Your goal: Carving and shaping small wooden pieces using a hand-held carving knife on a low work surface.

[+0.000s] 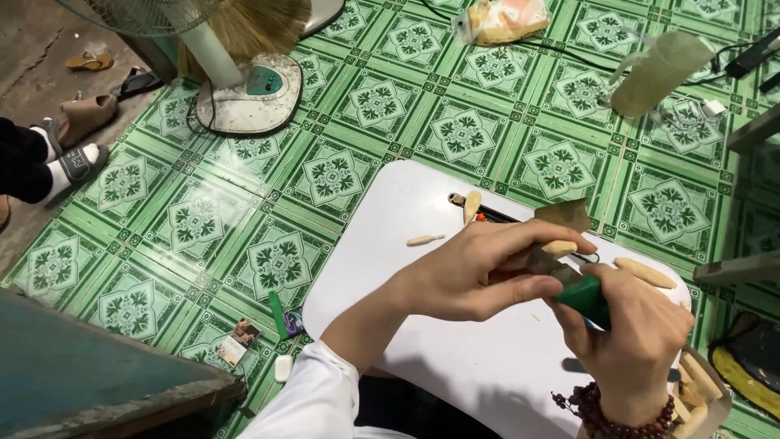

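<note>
My left hand [479, 272] pinches a small pale wooden piece [559, 247] between thumb and fingers over a white table [422, 325]. My right hand [634, 333], with a dark bead bracelet at the wrist, grips a green-handled tool [587, 299] whose metal tip meets the wooden piece. A brown scrap of sandpaper [565, 215] shows just behind the fingers. Loose carved wooden pieces lie on the table: one [425, 240] at the left, one [471, 205] near the far edge, one [646, 272] at the right.
A standing fan's base [248, 93] and a broom are at the far left on the green patterned floor. Another person's feet in sandals [69, 162] are at the left edge. A plastic bag [500, 20] and a bottle [658, 73] lie beyond the table.
</note>
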